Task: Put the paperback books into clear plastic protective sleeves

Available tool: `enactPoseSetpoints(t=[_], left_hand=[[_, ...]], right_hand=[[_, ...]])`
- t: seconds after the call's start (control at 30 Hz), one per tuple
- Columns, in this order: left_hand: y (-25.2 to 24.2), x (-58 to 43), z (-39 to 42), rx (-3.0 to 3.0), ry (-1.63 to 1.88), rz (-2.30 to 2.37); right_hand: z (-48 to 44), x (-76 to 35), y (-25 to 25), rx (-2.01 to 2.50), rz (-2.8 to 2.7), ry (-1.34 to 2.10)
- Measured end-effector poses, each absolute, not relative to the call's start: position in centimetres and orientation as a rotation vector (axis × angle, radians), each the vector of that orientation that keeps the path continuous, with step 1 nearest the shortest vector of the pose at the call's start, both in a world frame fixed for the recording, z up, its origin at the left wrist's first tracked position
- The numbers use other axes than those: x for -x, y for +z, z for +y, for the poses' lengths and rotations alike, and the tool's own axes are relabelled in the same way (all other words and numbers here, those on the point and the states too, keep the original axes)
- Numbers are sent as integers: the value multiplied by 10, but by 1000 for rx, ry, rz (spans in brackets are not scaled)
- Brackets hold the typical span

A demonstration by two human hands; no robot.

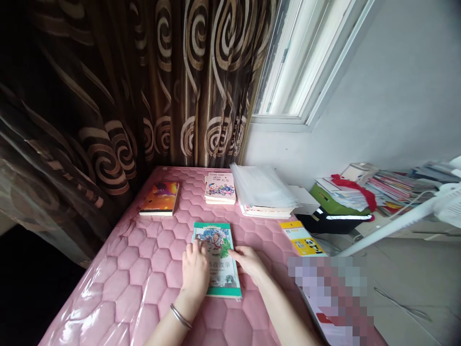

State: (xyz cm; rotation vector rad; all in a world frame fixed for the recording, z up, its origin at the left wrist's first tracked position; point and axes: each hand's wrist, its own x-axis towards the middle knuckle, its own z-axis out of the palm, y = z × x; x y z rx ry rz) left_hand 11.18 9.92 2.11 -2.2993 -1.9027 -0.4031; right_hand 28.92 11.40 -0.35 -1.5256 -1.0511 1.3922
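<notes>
Indoors, a left hand (195, 269) with curled fingers, its grip unclear, lies across a green-bordered, illustrated paperback (219, 264) on a pink, hexagon-quilted mattress (162, 262), while a half-closed right hand (249, 262) holds the right edge; an orange-and-purple book (160, 197) rests farther off, leftward.

Hands (195, 266) partly hide green book (220, 259); fan (447, 204) cut off.
</notes>
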Motion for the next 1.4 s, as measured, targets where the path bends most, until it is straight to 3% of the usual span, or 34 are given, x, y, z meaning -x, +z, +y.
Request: enactPoseSetpoints(t=[0.5, 1.4], left_hand=[[44, -191, 80, 2314, -74, -2154], [16, -193, 83, 2423, -275, -2135]], right_hand=[[108, -295, 0, 1285, -814, 1615], [101, -294, 6, 1201, -822, 1684]])
